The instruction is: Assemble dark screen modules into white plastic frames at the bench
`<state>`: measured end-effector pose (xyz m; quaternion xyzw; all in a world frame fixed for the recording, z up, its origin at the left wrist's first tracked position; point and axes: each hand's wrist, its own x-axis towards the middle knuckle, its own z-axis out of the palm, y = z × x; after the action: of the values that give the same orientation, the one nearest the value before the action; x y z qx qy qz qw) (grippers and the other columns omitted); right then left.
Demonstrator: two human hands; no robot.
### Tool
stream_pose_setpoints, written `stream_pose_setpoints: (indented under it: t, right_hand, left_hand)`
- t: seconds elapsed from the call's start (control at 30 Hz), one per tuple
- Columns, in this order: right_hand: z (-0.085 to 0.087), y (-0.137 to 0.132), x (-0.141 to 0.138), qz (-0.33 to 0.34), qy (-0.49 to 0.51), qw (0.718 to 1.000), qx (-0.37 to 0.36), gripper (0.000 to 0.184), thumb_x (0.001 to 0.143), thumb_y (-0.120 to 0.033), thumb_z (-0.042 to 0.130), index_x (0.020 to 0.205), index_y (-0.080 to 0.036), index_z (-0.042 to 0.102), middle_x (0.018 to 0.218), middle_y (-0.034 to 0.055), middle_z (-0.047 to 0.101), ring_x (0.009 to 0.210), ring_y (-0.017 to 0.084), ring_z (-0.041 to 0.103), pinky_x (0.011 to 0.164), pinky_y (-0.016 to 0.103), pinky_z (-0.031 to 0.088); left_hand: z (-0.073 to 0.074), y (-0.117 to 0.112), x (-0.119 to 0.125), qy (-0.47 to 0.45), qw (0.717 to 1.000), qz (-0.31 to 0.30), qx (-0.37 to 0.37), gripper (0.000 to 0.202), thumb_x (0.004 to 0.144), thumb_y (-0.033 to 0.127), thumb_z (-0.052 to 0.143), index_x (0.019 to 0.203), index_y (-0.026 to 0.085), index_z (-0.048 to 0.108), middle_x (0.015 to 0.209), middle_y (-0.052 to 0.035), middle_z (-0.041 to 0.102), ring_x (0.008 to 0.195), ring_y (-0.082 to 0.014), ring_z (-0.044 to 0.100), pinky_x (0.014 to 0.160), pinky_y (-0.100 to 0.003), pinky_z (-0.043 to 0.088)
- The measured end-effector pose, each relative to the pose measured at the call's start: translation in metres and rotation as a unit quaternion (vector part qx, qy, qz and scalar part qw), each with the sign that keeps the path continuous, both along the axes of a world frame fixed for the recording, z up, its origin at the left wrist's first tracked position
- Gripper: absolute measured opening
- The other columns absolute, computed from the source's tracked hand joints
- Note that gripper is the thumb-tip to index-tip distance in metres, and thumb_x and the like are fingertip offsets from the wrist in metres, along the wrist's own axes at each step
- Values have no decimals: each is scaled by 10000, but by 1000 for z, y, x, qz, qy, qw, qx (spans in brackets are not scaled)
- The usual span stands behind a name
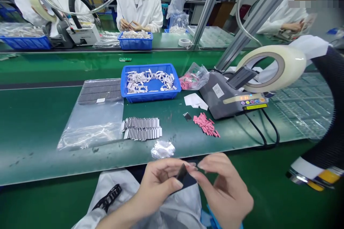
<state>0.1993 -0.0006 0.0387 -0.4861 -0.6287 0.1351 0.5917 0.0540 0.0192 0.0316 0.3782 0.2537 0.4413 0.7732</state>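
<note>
Above my lap, my left hand [161, 179] pinches a small dark flat piece [182, 173] between thumb and fingers. A larger dark sheet shows just beneath it, and I cannot tell whether the two are joined. My right hand [225, 184] is curled at the piece's right edge, thumb and forefinger close together. Whatever those fingertips hold is too small to make out. Nearest on the bench lies a crumpled heap of clear film [162, 149]. Behind it are two rows of overlapping black-and-white strips [142, 128]. Small pink pieces [206, 125] lie in a loose pile to the right.
A blue tray [150, 96] holds white plastic parts. Left of it lies a clear bag [91, 125] with dark strips. A tape dispenser [223, 96] with a large tape roll [292, 62] stands right, near a black hose [322, 114]. Co-workers sit across the bench.
</note>
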Motion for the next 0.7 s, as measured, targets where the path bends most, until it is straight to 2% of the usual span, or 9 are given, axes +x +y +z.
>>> stream_pose_setpoints:
  t: [0.07, 0.13, 0.3, 0.37, 0.5, 0.7]
  right_hand:
    - [11, 0, 5, 21, -71, 997, 35, 189, 733, -39, 674, 823, -197, 621, 722, 7, 604, 690, 149, 546, 585, 294, 470]
    - [20, 1, 9, 42, -122, 991, 34, 164, 748, -42, 661, 793, -196, 626, 734, 10, 589, 711, 148, 530, 593, 298, 464]
    - [27, 2, 13, 76, -146, 986, 10, 143, 772, -58, 651, 809, -195, 632, 759, 16, 572, 744, 153, 505, 607, 310, 459]
    - [28, 1, 13, 83, -150, 985, 10, 150, 771, -53, 653, 822, -193, 635, 766, 18, 570, 752, 154, 504, 615, 313, 456]
    - [28, 2, 12, 96, -161, 982, 9, 159, 764, -49, 660, 823, -195, 633, 779, 20, 570, 760, 156, 502, 617, 313, 450]
    - [27, 6, 11, 157, -124, 980, -23, 118, 793, -80, 637, 810, -196, 624, 765, 18, 559, 751, 159, 503, 604, 316, 437]
  left_hand:
    - [3, -6, 0, 18, 1000, -5, 0, 252, 727, 381, 720, 971, 319, 730, 919, -21, 757, 844, -142, 699, 783, -194, 523]
    - [4, -11, -1, 42, 999, 4, 17, 243, 740, 370, 710, 981, 340, 722, 900, -10, 759, 761, -123, 698, 691, -164, 527]
    - [4, -17, -5, 93, 994, 14, 63, 241, 765, 370, 684, 1004, 351, 705, 743, 19, 758, 547, -90, 637, 524, -155, 500]
    - [5, -17, -8, 106, 991, 14, 79, 260, 774, 380, 670, 1030, 337, 695, 743, 14, 757, 573, -112, 656, 552, -187, 528]
    - [7, -18, -14, 155, 981, 23, 118, 291, 776, 382, 663, 1052, 293, 686, 896, -32, 758, 796, -193, 713, 742, -283, 576]
    - [10, -19, -20, 160, 973, 31, 165, 357, 758, 249, 699, 1096, 349, 640, 1025, -17, 724, 898, -167, 702, 799, -218, 555]
